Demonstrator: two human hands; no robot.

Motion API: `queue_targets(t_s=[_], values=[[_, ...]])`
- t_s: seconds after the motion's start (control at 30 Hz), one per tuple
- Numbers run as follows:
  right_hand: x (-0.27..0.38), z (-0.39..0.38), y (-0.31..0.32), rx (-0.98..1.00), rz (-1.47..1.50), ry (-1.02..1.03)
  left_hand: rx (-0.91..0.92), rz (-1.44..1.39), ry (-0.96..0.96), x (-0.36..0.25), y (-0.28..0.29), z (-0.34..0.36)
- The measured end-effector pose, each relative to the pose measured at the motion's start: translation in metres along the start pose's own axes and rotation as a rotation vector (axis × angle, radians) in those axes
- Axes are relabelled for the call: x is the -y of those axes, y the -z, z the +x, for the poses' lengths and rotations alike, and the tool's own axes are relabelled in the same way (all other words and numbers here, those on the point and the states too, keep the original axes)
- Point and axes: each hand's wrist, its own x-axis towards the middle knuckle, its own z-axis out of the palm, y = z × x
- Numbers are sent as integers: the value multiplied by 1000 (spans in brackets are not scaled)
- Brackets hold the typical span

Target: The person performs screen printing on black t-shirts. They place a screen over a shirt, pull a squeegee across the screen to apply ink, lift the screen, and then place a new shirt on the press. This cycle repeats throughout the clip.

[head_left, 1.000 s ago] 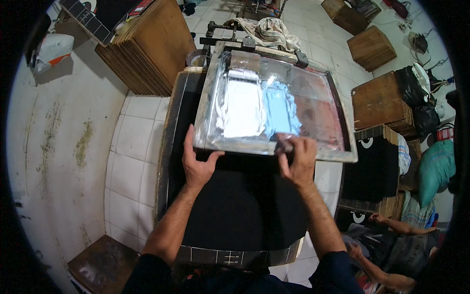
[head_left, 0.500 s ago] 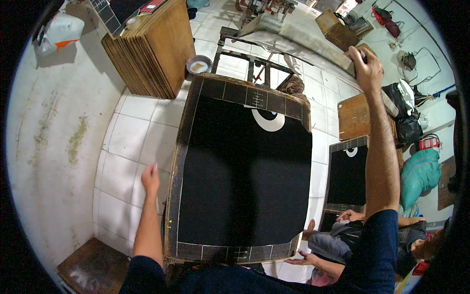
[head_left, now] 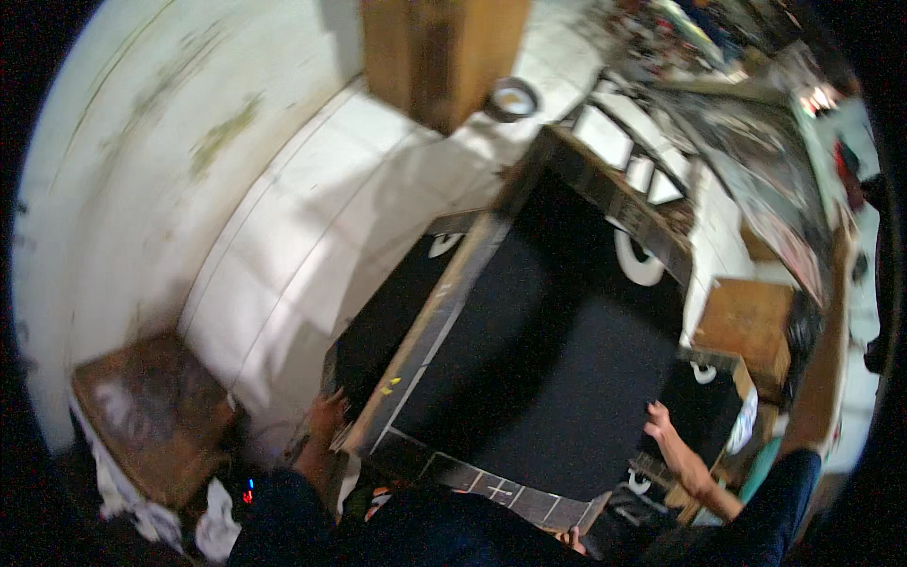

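Note:
A large board (head_left: 452, 283) bearing a black panel (head_left: 529, 331) lies tilted across the middle, a white ring shape (head_left: 635, 260) near its far edge. Left of it, partly hidden beneath its edge, is a second black panel (head_left: 383, 298) with a white mark. My left hand (head_left: 326, 416) is blurred at that panel's near corner; a grip cannot be made out. My right arm stretches up along the right rim, with my right hand (head_left: 841, 231) smeared beside the raised screen frame (head_left: 794, 250). Its fingers do not show clearly.
Another person's hand (head_left: 658, 420) reaches in over the right edge of the board. Further right stand a smaller black panel (head_left: 694, 397) and a wooden box (head_left: 742, 321). A bowl (head_left: 511, 99) sits by stacked boards (head_left: 439, 61); a brown stool (head_left: 151, 416) stands left.
The view has swung and tilted, so the board now slants rightward. My left hand is lower, beside a second panel that has come into view. My right arm is still raised.

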Motion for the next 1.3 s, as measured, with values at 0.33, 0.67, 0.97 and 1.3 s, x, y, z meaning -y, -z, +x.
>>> queue_targets(t_s=[0.33,0.67,0.97,1.3], values=[[-82,-217,8,-38,-145,-331,-50,638,-164,-64,47,15],[-105,-130,24,-34,-235,-243,171,393,551,-23,63,2],[-93,73,26,12,-194,26,-765,49,-228,-215,177,63],[36,29,-9,-153,-318,50,-1123,-26,-676,-496,282,44]])
